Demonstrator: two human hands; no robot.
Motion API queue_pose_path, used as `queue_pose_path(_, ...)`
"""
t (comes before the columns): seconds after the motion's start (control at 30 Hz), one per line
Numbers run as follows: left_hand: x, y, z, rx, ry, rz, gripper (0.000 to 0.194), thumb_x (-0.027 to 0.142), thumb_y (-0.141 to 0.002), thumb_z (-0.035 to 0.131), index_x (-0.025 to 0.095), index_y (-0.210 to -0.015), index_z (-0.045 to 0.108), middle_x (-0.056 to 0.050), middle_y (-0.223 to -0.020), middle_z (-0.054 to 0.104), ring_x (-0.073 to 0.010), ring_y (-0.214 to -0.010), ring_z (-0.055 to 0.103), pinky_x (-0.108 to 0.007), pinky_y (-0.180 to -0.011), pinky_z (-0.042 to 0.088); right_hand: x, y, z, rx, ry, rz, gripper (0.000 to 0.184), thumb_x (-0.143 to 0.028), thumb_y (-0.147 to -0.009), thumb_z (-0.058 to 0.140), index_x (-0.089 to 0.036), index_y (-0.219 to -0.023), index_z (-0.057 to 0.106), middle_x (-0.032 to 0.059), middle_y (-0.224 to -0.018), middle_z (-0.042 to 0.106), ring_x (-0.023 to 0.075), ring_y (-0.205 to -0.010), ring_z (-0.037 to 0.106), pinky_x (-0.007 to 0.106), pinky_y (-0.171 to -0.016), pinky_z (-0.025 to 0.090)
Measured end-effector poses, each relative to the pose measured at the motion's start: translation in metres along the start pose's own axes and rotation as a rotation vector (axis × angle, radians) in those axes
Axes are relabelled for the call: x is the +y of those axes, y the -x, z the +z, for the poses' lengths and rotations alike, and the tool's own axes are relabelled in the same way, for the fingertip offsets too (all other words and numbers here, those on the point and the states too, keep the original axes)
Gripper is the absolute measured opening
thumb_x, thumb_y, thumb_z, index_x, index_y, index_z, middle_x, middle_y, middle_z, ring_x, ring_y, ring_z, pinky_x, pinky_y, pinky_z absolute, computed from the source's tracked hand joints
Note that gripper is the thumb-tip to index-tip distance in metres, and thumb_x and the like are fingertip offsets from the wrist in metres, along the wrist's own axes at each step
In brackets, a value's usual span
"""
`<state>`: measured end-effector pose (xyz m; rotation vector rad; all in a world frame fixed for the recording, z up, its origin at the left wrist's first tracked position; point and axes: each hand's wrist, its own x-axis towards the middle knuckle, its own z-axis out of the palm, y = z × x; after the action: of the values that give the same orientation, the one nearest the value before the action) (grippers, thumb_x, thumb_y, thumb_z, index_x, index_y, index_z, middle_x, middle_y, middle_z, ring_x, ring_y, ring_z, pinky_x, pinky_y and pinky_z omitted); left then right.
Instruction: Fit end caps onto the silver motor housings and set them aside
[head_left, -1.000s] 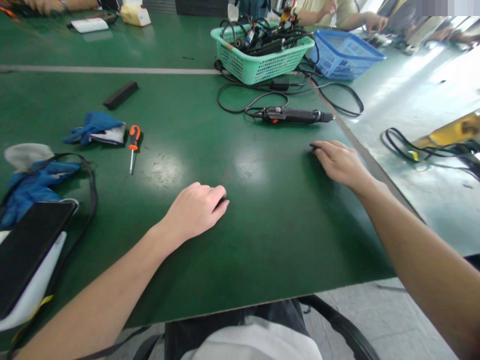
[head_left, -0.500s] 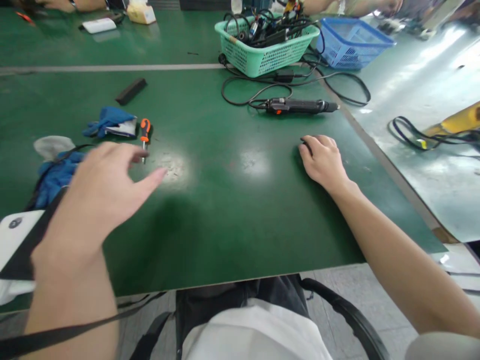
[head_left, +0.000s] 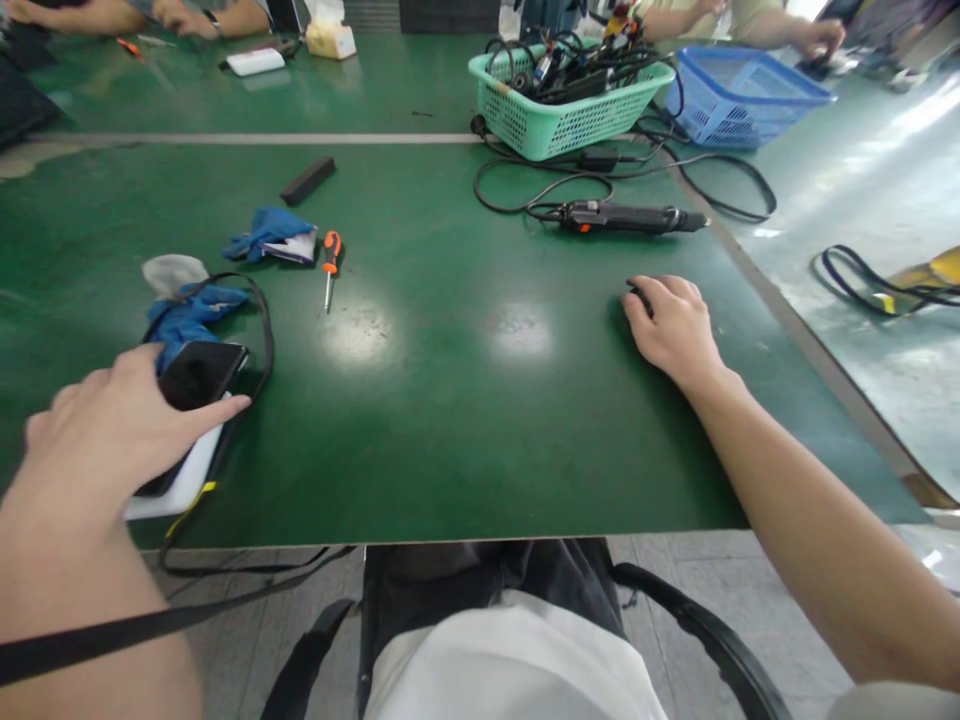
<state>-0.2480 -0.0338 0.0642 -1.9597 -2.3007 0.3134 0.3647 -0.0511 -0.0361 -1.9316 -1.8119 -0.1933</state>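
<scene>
My left hand (head_left: 112,430) lies on a black phone (head_left: 201,372) at the near left of the green table (head_left: 465,420), thumb along the phone's right side. The phone sits on a white device (head_left: 184,480) ringed by a black strap (head_left: 259,330). My right hand (head_left: 675,325) rests palm down on the table at the right, fingers curled together. A dark patch shows under its fingertips; I cannot tell whether it is an object or shadow.
Blue gloves (head_left: 266,232) and an orange-handled screwdriver (head_left: 330,262) lie left of centre. A corded electric screwdriver (head_left: 626,217), a green basket (head_left: 570,110) of cables and a blue basket (head_left: 739,95) stand farther back. Other people's hands (head_left: 176,15) work at the far edge.
My left hand lifted from the middle of the table and swung left and down onto the black phone. My right hand stayed in place. The view shifted a little to the left.
</scene>
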Motion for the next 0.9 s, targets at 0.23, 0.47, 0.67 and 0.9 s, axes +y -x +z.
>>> queue_pose_path(0.23,0.02,0.013,-0.015,-0.094,-0.153,-0.075,0.094,0.091,-0.086,0.023,0.022,-0.146,0.044,-0.021,-0.12,0.067,-0.0401,-0.103,0.066,-0.033,-0.066,0.045,-0.004,0.001,0.0,0.002,0.012,0.004,0.044,-0.045,-0.102,0.044,-0.024,-0.132,0.068,0.0169,-0.118,0.069,0.0366,-0.117,0.059,0.057,-0.105,0.047)
queue_pose_path(0.47,0.022,0.011,-0.009,-0.05,-0.113,-0.127,0.092,0.089,-0.086,0.03,0.021,-0.146,0.045,-0.024,-0.126,0.066,-0.0463,-0.112,0.066,-0.046,-0.076,0.055,-0.006,0.002,-0.001,-0.007,0.006,0.006,0.044,-0.045,-0.101,0.045,-0.023,-0.133,0.067,0.0184,-0.121,0.067,0.0377,-0.12,0.058,0.057,-0.106,0.046)
queue_pose_path(0.67,0.052,0.033,-0.025,0.074,-0.09,-0.138,0.099,0.087,-0.084,0.038,0.008,-0.142,0.05,-0.032,-0.135,0.059,-0.0523,-0.123,0.057,-0.061,-0.095,0.051,-0.009,0.002,-0.001,0.002,0.03,0.01,0.045,-0.046,-0.101,0.047,-0.022,-0.132,0.068,0.0181,-0.123,0.069,0.0368,-0.118,0.059,0.055,-0.109,0.045)
queue_pose_path(0.9,0.166,0.056,-0.034,0.336,0.226,0.618,0.041,0.043,-0.1,0.053,0.012,-0.125,0.062,-0.017,-0.117,0.07,-0.0344,-0.111,0.061,-0.047,-0.095,0.05,-0.009,0.002,-0.001,-0.023,0.04,0.009,0.046,-0.045,-0.1,0.05,-0.019,-0.132,0.069,0.0207,-0.127,0.068,0.0368,-0.119,0.058,0.051,-0.111,0.044)
